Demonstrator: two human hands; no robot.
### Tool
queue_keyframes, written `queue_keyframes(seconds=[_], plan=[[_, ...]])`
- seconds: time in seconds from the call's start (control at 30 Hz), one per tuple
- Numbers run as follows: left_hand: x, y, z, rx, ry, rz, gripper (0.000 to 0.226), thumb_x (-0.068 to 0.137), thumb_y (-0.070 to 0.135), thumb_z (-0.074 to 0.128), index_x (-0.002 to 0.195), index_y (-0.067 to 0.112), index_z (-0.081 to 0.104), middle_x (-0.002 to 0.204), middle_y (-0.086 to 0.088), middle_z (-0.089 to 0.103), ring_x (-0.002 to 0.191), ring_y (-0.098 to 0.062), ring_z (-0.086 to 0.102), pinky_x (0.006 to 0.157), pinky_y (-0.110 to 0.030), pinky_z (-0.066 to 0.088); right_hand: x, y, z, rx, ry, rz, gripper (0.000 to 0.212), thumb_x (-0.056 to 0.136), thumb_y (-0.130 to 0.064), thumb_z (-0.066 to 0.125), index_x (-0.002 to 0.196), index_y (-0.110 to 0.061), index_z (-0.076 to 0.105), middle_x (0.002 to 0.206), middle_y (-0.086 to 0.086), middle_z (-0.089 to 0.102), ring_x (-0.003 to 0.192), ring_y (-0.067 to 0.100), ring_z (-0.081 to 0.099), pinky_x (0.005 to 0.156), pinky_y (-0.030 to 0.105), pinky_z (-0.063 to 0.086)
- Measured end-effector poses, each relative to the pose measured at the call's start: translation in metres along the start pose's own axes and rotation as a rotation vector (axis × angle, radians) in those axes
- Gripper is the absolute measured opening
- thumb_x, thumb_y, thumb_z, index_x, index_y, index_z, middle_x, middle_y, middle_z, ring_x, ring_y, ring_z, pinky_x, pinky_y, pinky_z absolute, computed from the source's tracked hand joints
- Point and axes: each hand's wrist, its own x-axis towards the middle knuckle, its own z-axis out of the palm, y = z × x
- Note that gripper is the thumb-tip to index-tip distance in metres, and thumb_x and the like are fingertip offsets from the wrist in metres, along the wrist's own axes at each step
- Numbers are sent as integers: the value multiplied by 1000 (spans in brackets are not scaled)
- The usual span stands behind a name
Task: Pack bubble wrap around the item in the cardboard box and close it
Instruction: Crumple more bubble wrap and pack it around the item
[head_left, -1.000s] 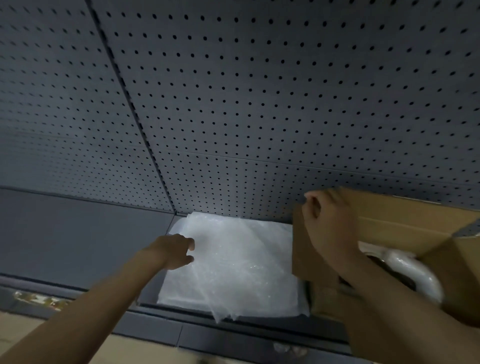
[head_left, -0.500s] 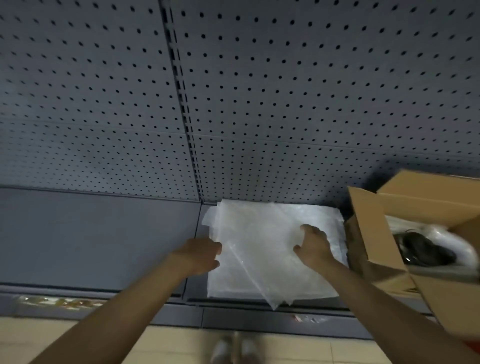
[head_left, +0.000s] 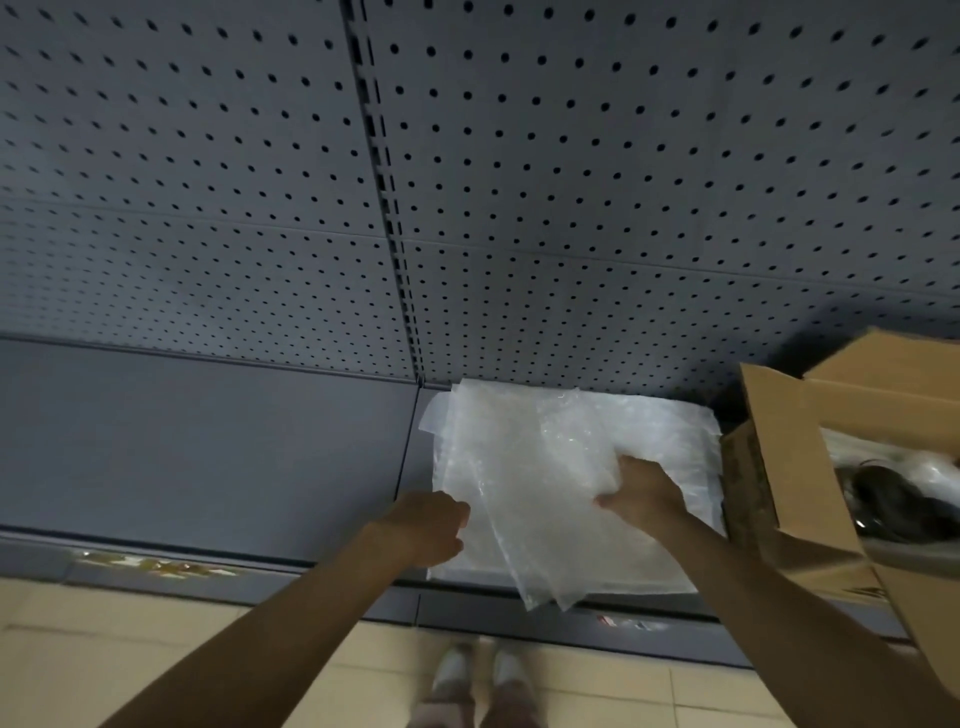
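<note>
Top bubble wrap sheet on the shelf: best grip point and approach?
Pinch the near edges of the top bubble wrap sheet, coming from the front. Its near corner overhangs the shelf lip and is already lifted, so fingers get underneath. The right hand grips it there; the left hand pinches its left edge.

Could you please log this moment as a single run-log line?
phase: picking wrap | right hand: grips bubble wrap | left hand: at its edge | cardboard box: open

Shelf (head_left: 208, 441) left of bubble wrap (head_left: 519, 467) lies open — cardboard box (head_left: 789, 467) blocks right.
</note>
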Motion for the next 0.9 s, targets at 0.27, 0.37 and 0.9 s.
queue_keyframes(seconds=[0.27,0.37,0.9], plan=[[-5,2,-28,7,67,-29,44,100,31,42,139,12,42,136,-13,51,119,-28,54,97,-35,44,-26,-15,-18,-115,490,-113,50,50,-2,79,97,-1,62,94,19,58,86,35,58,52,33,48],[-6,6,-35,19,76,-27,44,101,32,42,140,11,41,137,-13,50,120,-28,53,98,-35,44,-41,-22,-2,-134,395,-227,63,62,-2,74,122,-6,54,120,17,52,106,32,53,69,35,54],[-16,7,-20,-12,-7,-68,46,101,32,41,143,13,39,139,-12,49,122,-29,52,100,-35,43,1,-34,15,288,80,-106,37,78,-17,73,110,-9,58,117,10,58,110,31,58,88,34,49]])
